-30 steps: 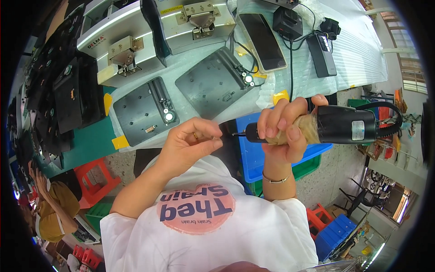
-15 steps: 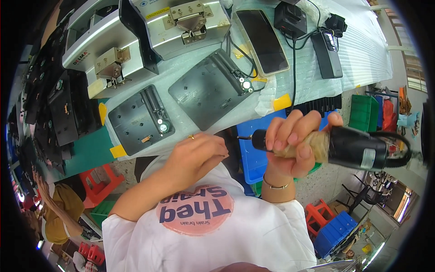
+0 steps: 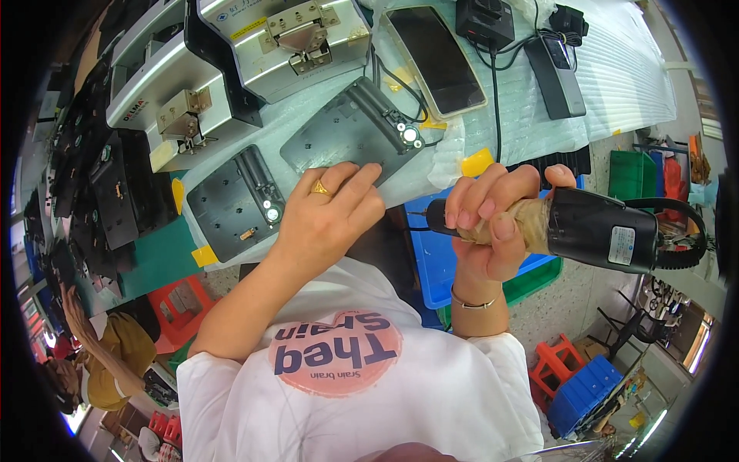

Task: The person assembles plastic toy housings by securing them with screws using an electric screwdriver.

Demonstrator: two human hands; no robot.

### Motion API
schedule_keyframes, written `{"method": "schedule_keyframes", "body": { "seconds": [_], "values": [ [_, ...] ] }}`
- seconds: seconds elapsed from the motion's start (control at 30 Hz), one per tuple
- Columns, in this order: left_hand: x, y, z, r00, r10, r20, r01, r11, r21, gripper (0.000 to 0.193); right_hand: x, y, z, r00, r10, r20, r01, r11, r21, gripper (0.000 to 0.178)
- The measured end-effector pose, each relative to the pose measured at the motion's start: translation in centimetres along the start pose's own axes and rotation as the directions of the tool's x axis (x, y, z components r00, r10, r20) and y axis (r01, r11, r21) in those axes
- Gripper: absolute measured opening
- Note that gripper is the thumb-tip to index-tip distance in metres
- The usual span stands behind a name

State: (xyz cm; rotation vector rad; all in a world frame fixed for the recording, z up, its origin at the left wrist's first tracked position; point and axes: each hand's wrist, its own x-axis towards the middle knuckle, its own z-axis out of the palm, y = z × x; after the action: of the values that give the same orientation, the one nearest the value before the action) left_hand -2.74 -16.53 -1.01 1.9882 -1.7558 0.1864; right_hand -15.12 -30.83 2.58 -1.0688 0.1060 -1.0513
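Note:
My right hand (image 3: 500, 219) is wrapped round a black electric screwdriver (image 3: 600, 231) whose grip is bound in tan tape. The tool lies nearly level, its thin bit pointing left. My left hand (image 3: 327, 215), with a gold ring, reaches over the near edge of a black rectangular panel (image 3: 327, 138); its fingers are apart and rest at the panel, the thumb hidden. A black tube-like part with round silver fittings runs along that panel's right side. To the left lies a similar black panel (image 3: 223, 204) with a small brass-coloured piece on it.
Silver metal fixtures with latches (image 3: 296, 46) stand at the back. A phone (image 3: 435, 58), a black adapter (image 3: 483, 23) with cables and a dark grey box (image 3: 556, 77) lie at back right. A blue tray (image 3: 431, 266) sits below the table edge. Another person (image 3: 123, 354) is at left.
My left hand has moved up and away from my body, from in front of the panels onto the right one, its fingers spreading. The screwdriver stays in my right hand, slightly higher.

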Motion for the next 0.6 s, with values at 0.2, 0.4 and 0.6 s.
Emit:
{"method": "schedule_keyframes", "body": {
  "seconds": [0.2,0.4,0.6],
  "values": [
    [0.8,-0.7,-1.3,0.989,0.069,0.127,-0.069,0.998,-0.012,0.014,0.2,0.4,-0.5,1.000,-0.005,-0.004,0.005,0.999,0.045,0.061],
    [1.5,-0.7,-1.8,0.977,0.031,0.211,-0.026,0.999,-0.026,0.017,0.4,1.1,-1.2,0.997,-0.033,0.066,0.032,0.999,0.018,0.060],
    [1.0,-1.1,-1.6,0.979,0.013,0.203,0.000,0.998,-0.064,0.012,0.2,0.9,-1.4,0.997,-0.040,0.071,0.041,0.999,-0.002,0.060]
  ]
}}
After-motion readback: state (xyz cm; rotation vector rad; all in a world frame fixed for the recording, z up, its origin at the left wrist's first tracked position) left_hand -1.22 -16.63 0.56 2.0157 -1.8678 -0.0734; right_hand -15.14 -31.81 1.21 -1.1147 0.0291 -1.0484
